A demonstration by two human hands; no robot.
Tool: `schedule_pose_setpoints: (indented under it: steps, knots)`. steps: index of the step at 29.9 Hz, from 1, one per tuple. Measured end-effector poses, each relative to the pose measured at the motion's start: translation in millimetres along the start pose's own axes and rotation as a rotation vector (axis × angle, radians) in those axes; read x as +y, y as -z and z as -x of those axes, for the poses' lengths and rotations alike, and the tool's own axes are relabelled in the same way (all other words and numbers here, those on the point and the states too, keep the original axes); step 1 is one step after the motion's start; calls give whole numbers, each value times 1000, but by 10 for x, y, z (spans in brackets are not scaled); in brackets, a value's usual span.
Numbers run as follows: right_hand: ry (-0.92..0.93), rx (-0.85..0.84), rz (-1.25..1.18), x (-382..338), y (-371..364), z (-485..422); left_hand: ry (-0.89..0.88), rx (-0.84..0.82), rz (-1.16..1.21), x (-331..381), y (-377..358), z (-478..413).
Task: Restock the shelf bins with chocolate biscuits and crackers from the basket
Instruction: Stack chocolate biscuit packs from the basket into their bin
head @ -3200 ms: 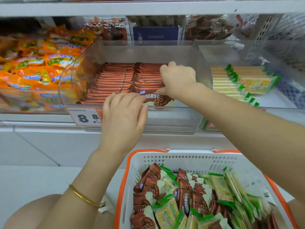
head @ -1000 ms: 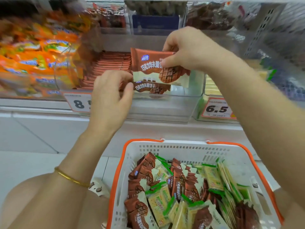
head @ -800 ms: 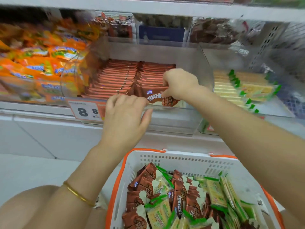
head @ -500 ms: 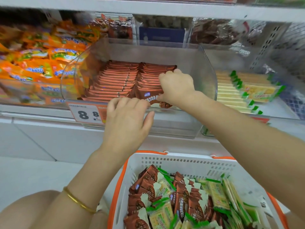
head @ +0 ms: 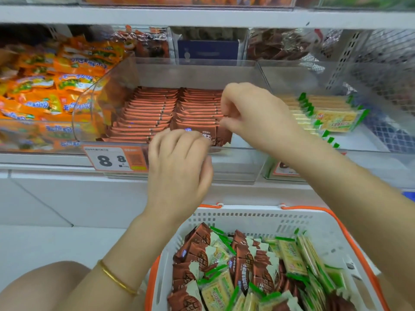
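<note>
The clear middle bin point(head: 241, 63) holds two rows of brown chocolate biscuit packets point(head: 148, 115). The front packet point(head: 208, 136) of the right row stands tilted against the others. My left hand point(head: 179, 167) is at the bin's front lip, its bent fingertips touching that packet's top edge. Just above the right row's right ends hovers my right hand point(head: 251, 115), fingers loosely curled and holding nothing I can see. The white basket point(head: 258, 218) with orange handles sits below, filled with several chocolate biscuit packets point(head: 197, 250) and green-edged cracker packets point(head: 292, 257).
A clear bin on the right holds a row of yellow cracker packets point(head: 332, 117). Orange snack bags point(head: 45, 93) fill the left bin. A price tag reading 8.8 point(head: 114, 159) hangs on the shelf edge. Another shelf board point(head: 202, 16) runs overhead.
My right hand brought a chocolate biscuit packet down into the right row, pressed it in, then lifted off to the right. My left hand stayed at the front packet.
</note>
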State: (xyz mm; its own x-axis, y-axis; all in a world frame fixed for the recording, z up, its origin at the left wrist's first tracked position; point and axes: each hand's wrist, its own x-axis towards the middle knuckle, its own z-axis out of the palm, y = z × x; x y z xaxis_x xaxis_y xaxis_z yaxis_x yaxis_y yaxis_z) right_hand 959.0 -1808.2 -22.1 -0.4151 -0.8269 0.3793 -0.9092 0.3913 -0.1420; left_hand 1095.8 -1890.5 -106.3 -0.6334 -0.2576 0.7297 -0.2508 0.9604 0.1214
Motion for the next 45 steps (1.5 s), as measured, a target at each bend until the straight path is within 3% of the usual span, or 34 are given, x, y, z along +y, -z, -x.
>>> schedule_pose_setpoints:
  steps: [2, 4, 6, 9, 13, 18, 21, 30, 39, 45]
  knots:
    - [-16, -13, -151, 75, 173, 471, -80, 77, 89, 226, -18, 82]
    - [-86, -117, -268, 263, 86, 915, -103, 28, 201, 457, -99, 229]
    - [-183, -333, -275, 513, -201, 1285, -135, -134, 267, 651, -260, 427]
    - [-251, -808, -136, 907, -737, 1756, -276, -441, 259, 855, -525, 746]
    - [-118, -1296, 11, 1211, -1192, 2231, -386, -737, 231, 1016, -716, 1020]
    - [155, -1522, 322, 1279, -1398, 2490, -418, -788, 231, 1072, -752, 1035]
    - [245, -1536, 440, 1334, -1481, 2589, -390, -774, 253, 1045, -793, 1029]
    - [404, -1370, 472, 1422, -1516, 2701, -356, -792, 310, 1000, -813, 997]
    - [214, -1333, 329, 1422, -1330, 2401, -316, -828, 323, 961, -801, 993]
    - [111, -1062, 192, 1429, -1235, 2263, -271, -863, 319, 931, -788, 990]
